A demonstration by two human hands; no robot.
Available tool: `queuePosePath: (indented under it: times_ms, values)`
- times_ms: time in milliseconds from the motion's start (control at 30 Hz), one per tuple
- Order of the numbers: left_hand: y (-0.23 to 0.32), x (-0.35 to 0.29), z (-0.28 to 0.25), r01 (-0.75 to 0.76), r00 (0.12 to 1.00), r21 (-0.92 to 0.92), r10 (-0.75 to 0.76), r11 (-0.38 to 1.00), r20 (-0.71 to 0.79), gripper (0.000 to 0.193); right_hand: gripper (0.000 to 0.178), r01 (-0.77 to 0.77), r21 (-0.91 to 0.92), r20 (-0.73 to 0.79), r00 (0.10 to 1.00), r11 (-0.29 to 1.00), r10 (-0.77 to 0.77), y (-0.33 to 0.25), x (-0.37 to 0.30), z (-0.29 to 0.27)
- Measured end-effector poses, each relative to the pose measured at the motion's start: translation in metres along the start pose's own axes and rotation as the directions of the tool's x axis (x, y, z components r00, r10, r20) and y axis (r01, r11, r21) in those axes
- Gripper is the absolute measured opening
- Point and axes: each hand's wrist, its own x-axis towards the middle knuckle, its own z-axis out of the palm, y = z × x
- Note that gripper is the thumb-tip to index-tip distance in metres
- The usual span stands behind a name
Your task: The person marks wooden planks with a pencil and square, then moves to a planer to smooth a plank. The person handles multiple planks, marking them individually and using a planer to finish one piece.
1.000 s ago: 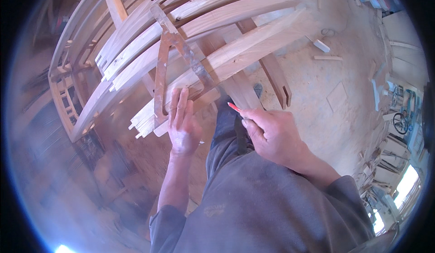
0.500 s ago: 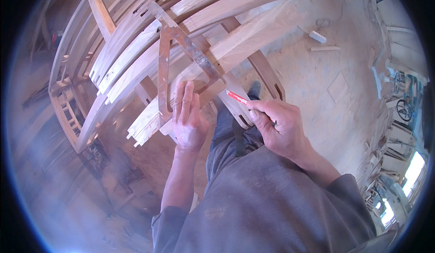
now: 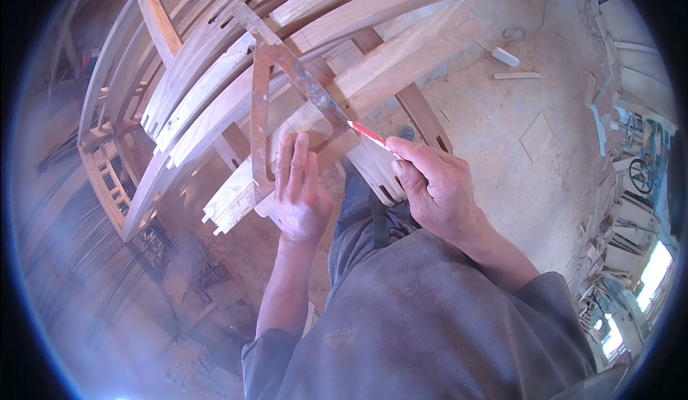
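Right hand [image 3: 441, 188]: grip pinching red pencil [image 3: 368, 134], tip at triangular square's [image 3: 304, 83] right corner; light, probably snappable, hold mid-barrel. Left hand [image 3: 302, 198]: fingers straight, unclenched, over square's near edge. Square, atop timbers [image 3: 398, 63], looks stiff; grab legs.

Head view: worn fisheye, aimed steeply down from above and behind left hand [image 3: 302, 201] and right hand [image 3: 442, 185], both near, about mid-frame. Shirt [image 3: 430, 314] fills foreground below them; floor [image 3: 512, 206] farther off, right of the right hand.
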Motion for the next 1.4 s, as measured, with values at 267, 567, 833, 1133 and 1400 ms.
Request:
queuePosePath:
  times_ms: [267,567,833,1133,1400]
  values:
    - [0.001,0.001,-0.002,0.014,1.0,-0.018,-0.013,1.0,0.009,0.028,0.023,-0.02,0.031,0.006,1.0,0.999,0.02,0.001,0.005,-0.001]
    - [-0.001,-0.001,0.003,0.029,1.0,-0.008,-0.029,1.0,0.013,0.039,0.025,-0.038,0.016,0.019,0.999,0.999,0.038,0.002,0.011,-0.001]
    - [0.004,0.0,-0.001,0.049,0.998,0.005,-0.049,0.999,0.032,0.04,0.027,-0.012,-0.008,-0.004,1.0,1.0,0.012,0.006,0.014,0.002]
    - [0.005,0.0,0.0,0.069,0.997,-0.013,-0.068,0.998,0.03,0.038,0.027,-0.021,-0.003,0.002,1.0,1.0,0.021,0.008,0.017,0.0]
    - [0.007,0.002,0.002,0.042,0.999,0.023,-0.042,0.999,-0.001,0.032,0.028,0.041,-0.029,-0.006,0.999,0.999,-0.041,0.004,0.033,0.005]
